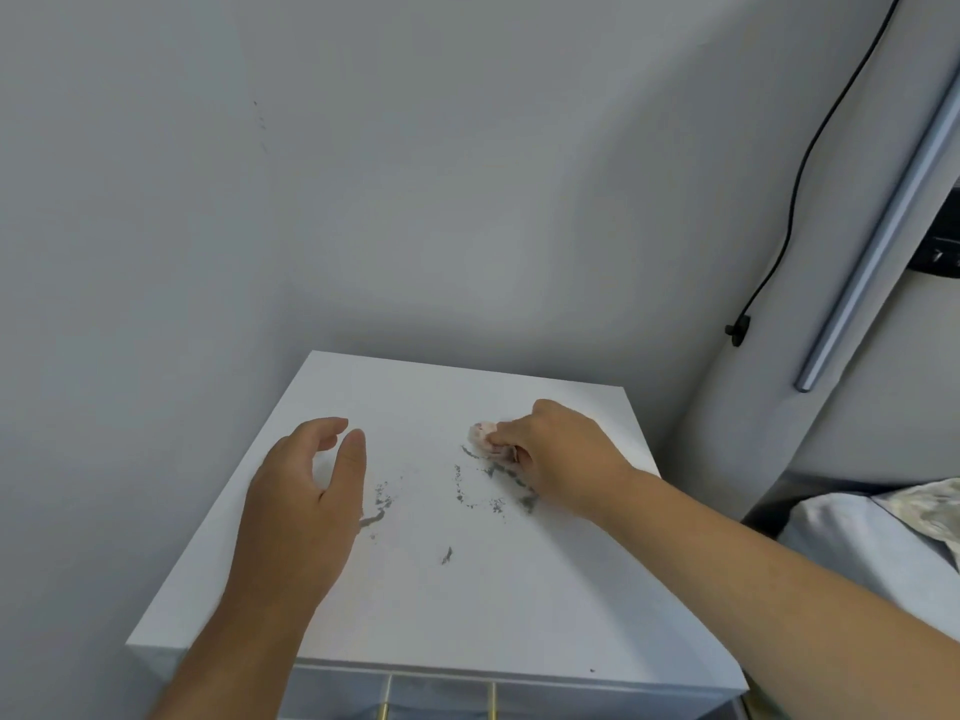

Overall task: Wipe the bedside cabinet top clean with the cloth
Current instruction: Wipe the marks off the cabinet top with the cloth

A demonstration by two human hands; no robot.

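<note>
The white bedside cabinet top (pixel 441 605) fills the lower middle of the head view. Dark grey smudges (pixel 483 493) are scattered across its centre. My right hand (pixel 561 454) is shut on a small crumpled whitish-pink cloth (pixel 480 436) and presses it on the top at the right, at the upper edge of the smudges. My left hand (pixel 301 506) hovers over the left part of the top, fingers loosely curled and apart, holding nothing.
A grey wall stands behind and to the left of the cabinet. A black cable (pixel 800 168) hangs down the wall at the right to a plug (pixel 737 330). A bed with pale bedding (pixel 878 543) lies at the right. Drawer fronts with gold handles (pixel 491 701) show below.
</note>
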